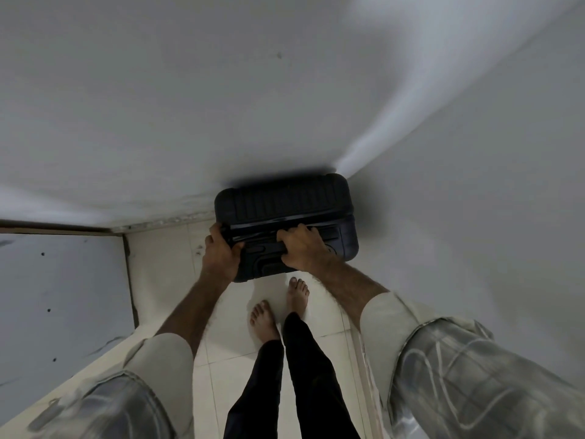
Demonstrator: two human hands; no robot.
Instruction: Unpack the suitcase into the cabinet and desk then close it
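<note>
Both hands clench black ribbed hard-shell suitcase (285,213): left hand (220,251) at left edge, right hand (302,248) on top. Closed, upright, long axis left-right, in far wall corner.

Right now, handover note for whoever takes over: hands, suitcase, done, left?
Left hand: grips the left end of the suitcase.
Right hand: grips its top edge.
Suitcase: black hard-shell, appears shut, standing in the corner where the white walls meet, on the tiled floor.
Done: cannot tell whether anything was unpacked; no contents visible.
Left: cabinet and desk are not identifiable here; confirm unpacking and closure.
</note>
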